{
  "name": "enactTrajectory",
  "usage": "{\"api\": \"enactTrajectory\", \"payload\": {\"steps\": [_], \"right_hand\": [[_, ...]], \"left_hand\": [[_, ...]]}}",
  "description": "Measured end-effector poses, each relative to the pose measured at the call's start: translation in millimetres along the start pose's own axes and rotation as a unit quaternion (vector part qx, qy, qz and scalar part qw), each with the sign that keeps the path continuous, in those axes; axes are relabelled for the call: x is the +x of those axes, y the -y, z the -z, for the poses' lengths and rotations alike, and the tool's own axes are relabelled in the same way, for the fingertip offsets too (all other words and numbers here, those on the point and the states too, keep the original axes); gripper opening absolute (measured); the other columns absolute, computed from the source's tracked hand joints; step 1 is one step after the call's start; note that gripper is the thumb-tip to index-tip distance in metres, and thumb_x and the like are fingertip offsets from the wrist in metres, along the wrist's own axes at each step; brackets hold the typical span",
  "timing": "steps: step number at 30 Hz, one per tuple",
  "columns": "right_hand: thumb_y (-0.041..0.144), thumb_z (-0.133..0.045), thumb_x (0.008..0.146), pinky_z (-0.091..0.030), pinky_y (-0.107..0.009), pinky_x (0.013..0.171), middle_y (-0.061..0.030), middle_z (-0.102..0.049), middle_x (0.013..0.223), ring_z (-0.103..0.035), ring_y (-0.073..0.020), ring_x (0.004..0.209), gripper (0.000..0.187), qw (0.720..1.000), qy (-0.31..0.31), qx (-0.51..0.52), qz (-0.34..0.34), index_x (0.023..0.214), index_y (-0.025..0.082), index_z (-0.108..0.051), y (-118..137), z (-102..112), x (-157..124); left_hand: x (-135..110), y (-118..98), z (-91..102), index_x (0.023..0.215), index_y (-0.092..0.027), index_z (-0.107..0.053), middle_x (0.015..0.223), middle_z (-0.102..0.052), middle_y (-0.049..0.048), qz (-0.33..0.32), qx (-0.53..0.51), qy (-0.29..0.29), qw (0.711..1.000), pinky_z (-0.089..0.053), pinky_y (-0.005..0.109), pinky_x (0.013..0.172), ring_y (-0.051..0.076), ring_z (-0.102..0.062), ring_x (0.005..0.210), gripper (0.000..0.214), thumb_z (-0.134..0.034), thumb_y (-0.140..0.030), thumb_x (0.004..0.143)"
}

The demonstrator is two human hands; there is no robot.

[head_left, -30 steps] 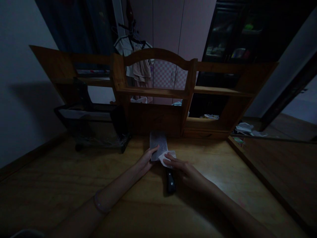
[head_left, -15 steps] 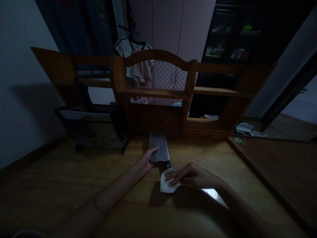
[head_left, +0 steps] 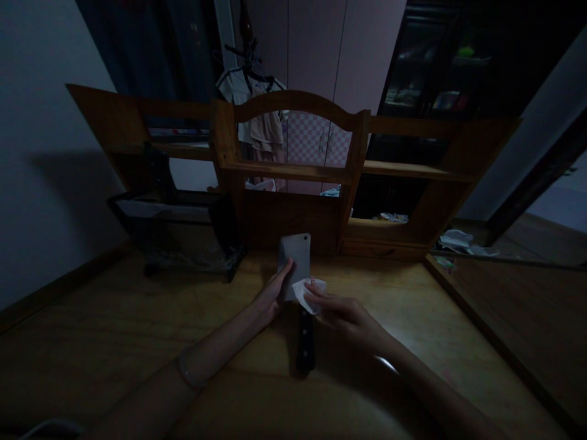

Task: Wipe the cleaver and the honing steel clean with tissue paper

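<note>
A cleaver with a broad grey blade and a black riveted handle points away from me above the wooden desk. My left hand grips the blade by its left edge, thumb lying on the face. Between the fingers of my right hand is a white tissue, pressed against the lower right of the blade where it meets the handle. The handle itself hangs free toward me, with neither hand on it. Part of the blade is hidden behind the tissue and my left fingers.
A wooden shelf unit stands along the back of the desk. On the left is a black-framed box-like object with plastic wrap along its bottom. Beyond the shelf, clothes hang on a rack. At the right runs a raised wooden edge.
My right hand with the tissue has moved up from the handle to the base of the blade, uncovering the handle. The cleaver has turned slightly, and its far end now shows a hole.
</note>
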State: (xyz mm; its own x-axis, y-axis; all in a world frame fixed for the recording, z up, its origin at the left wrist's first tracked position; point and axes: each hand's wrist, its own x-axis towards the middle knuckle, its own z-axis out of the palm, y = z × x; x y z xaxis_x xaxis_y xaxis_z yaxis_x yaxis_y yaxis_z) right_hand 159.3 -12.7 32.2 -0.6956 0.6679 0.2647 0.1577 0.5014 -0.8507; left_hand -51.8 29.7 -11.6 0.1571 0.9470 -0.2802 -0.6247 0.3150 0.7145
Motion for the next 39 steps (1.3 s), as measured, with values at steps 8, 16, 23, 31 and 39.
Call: {"api": "enactTrajectory", "payload": {"steps": [8, 16, 23, 31, 39], "right_hand": [[0.019, -0.047, 0.093, -0.030, -0.040, 0.109, -0.0008, -0.035, 0.145, -0.033, -0.0215, 0.133, 0.044, 0.993, 0.119, 0.005, 0.019, 0.134, 0.033, -0.042, 20.2, -1.1, -4.8], [0.009, -0.048, 0.088, -0.026, -0.040, 0.111, 0.0001, -0.038, 0.142, -0.034, -0.0202, 0.132, 0.045, 0.979, 0.202, 0.035, 0.005, 0.128, 0.031, -0.051, 28.6, 6.2, -9.8], [0.008, -0.051, 0.086, -0.042, -0.030, 0.098, -0.0052, -0.059, 0.125, -0.049, -0.0206, 0.122, 0.037, 0.935, 0.343, 0.084, -0.030, 0.118, 0.023, -0.062, 32.7, 19.1, -14.5], [0.023, -0.054, 0.088, -0.045, -0.041, 0.097, -0.0047, -0.063, 0.121, -0.057, -0.0250, 0.114, 0.023, 0.989, 0.116, 0.088, -0.040, 0.105, 0.025, -0.070, 27.8, 30.5, -8.3], [0.008, -0.044, 0.088, -0.033, -0.047, 0.107, -0.0034, -0.048, 0.137, -0.043, -0.0243, 0.127, 0.048, 0.987, -0.036, -0.153, 0.039, 0.131, 0.030, -0.050, 7.8, 5.7, -4.0]], "left_hand": [[-2.6, -9.6, 3.4, 0.099, -0.010, -0.061, 0.078, -0.070, 0.0110, -0.021, 0.004, -0.047, 0.999, -0.051, 0.026, 0.052, 0.017, -0.063, 0.056, 0.052, -0.062, -0.056, 0.075], [-2.5, -16.2, 5.9, 0.107, -0.011, -0.060, 0.083, -0.071, 0.0134, -0.066, 0.039, -0.025, 0.997, -0.050, 0.022, 0.052, 0.017, -0.066, 0.064, 0.049, -0.059, -0.051, 0.080], [2.3, -13.9, 8.1, 0.112, -0.007, -0.058, 0.087, -0.071, 0.0173, -0.057, 0.062, 0.009, 0.996, -0.052, 0.026, 0.056, 0.021, -0.068, 0.068, 0.055, -0.053, -0.053, 0.083], [-2.4, -10.6, 2.3, 0.108, -0.006, -0.062, 0.099, -0.069, 0.0182, -0.024, 0.038, 0.047, 0.998, -0.054, 0.031, 0.077, 0.024, -0.067, 0.088, 0.044, -0.052, -0.043, 0.087], [5.5, -6.5, 8.9, 0.095, -0.006, -0.065, 0.092, -0.070, 0.0140, -0.009, 0.041, 0.022, 0.999, -0.055, 0.028, 0.070, 0.019, -0.068, 0.075, 0.026, -0.062, -0.028, 0.083]]}}
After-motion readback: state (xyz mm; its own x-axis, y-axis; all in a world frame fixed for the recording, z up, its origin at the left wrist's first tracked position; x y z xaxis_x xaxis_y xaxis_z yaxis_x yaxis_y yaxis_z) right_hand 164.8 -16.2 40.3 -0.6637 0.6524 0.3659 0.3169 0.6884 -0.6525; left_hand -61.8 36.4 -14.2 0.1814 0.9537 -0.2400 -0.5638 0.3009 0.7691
